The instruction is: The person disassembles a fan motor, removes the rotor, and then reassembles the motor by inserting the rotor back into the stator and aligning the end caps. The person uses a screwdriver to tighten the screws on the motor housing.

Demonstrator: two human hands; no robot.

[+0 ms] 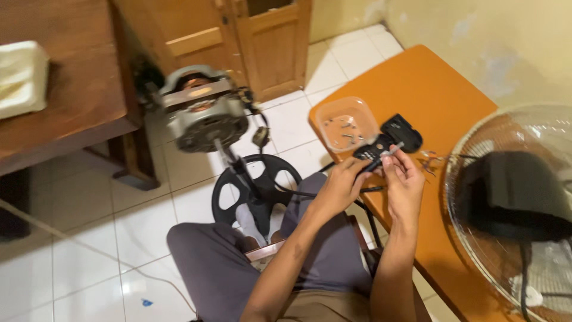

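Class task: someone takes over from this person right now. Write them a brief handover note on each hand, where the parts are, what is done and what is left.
Left hand: grips the small black part at the orange table edge.
Right hand: holds a thin silvery piece against that part.
Parts: screws lie in the clear plastic tub; black cover beside it; fan grille on the table; bare motor on its stand.
Done: fan stripped.
Left: black part still in hand; nothing reassembled.

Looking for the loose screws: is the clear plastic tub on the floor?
No, the clear tub sits on the orange table, beyond both hands.
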